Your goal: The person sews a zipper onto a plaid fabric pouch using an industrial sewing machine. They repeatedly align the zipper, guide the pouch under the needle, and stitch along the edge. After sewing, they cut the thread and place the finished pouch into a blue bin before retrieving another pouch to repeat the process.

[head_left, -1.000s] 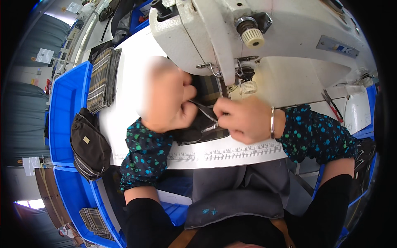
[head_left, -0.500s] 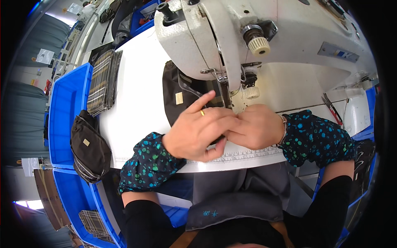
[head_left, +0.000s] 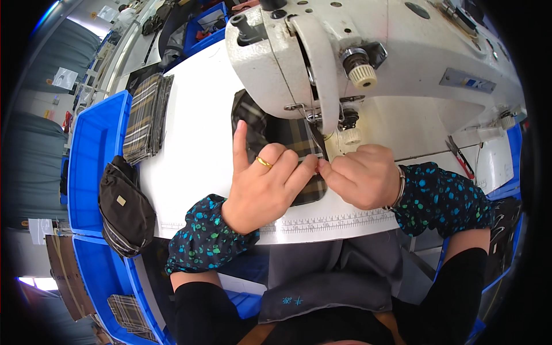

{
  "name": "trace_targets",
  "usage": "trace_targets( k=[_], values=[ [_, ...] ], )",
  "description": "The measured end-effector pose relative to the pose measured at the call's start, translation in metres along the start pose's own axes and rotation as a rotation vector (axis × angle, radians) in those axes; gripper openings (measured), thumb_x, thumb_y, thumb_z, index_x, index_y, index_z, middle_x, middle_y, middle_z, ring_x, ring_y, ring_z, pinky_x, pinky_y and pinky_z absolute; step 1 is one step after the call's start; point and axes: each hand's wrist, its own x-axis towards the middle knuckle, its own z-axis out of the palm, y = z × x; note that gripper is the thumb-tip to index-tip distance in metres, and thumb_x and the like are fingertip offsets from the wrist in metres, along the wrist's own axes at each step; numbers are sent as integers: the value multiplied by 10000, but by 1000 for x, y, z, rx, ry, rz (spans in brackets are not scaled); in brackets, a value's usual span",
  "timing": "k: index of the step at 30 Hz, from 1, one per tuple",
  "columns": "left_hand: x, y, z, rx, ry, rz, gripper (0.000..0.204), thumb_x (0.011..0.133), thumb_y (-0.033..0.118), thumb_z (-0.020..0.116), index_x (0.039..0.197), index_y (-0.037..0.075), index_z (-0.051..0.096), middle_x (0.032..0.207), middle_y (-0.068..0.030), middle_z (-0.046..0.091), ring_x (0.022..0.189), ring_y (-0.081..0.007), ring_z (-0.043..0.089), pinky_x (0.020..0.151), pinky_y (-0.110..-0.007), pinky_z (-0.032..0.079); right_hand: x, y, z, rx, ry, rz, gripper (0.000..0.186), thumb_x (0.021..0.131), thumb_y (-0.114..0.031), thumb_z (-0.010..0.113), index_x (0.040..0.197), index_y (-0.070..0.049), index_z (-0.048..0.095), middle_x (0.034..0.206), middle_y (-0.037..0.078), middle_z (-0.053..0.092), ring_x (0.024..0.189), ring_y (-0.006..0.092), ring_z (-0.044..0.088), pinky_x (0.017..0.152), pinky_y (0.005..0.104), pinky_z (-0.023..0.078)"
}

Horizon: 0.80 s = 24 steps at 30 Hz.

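A plaid fabric piece [head_left: 290, 132] in brown, black and white lies on the white table, its far part under the head of the sewing machine [head_left: 397, 49]. At its right edge, just in front of the needle area, my left hand [head_left: 263, 187] pinches the cloth, little finger stretched out to the far side and a gold ring showing. My right hand [head_left: 362, 179] is closed in a pinch on the same edge, its fingertips almost touching those of the left. The left thumb is hidden, and so is the underside of the cloth.
To the left, a stack of plaid pieces [head_left: 146, 118] leans by a blue bin [head_left: 95, 172], with a dark zipped pouch [head_left: 125, 207] on the bin's edge. Red-handled snips [head_left: 461, 158] lie at right. A printed ruler [head_left: 345, 221] runs along the front table edge.
The dark side with a pale label and zip showed before; now the plaid side faces up. My left hand has moved slightly left, and both hands' fingertips have drawn apart from their overlap.
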Motion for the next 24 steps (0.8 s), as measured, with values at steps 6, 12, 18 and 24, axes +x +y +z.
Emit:
trace_targets(
  k=[6,12,18,24],
  values=[
    [-1,-11,-2,-129,43,71,295,735,191,818,1030,213,821,742,71,493,831,-127,577,1249,-617,208,-3,-4,2,22,-10,14,129,728,-97,694,744,-108,566,690,-11,459,503,112,505,457,278,378],
    [-1,4,-9,-124,63,-50,318,709,179,812,1024,208,838,768,72,533,895,-133,591,1246,-613,210,-2,-3,4,25,14,30,152,718,-103,687,725,-117,535,686,-7,450,505,118,504,461,283,383],
    [-7,15,-14,-72,50,31,281,742,182,746,1010,179,830,1017,89,733,952,-151,608,1241,-584,223,-6,-31,-12,-98,-199,22,93,734,-125,671,792,-53,663,794,77,638,536,119,551,476,280,398],
    [-10,15,-5,-293,-171,-14,223,775,174,756,990,158,812,1099,70,765,1021,-151,619,1179,-518,296,-19,-62,-15,-94,-450,12,412,740,-154,658,1019,134,752,1017,356,734,468,125,567,426,263,407]
  ],
)
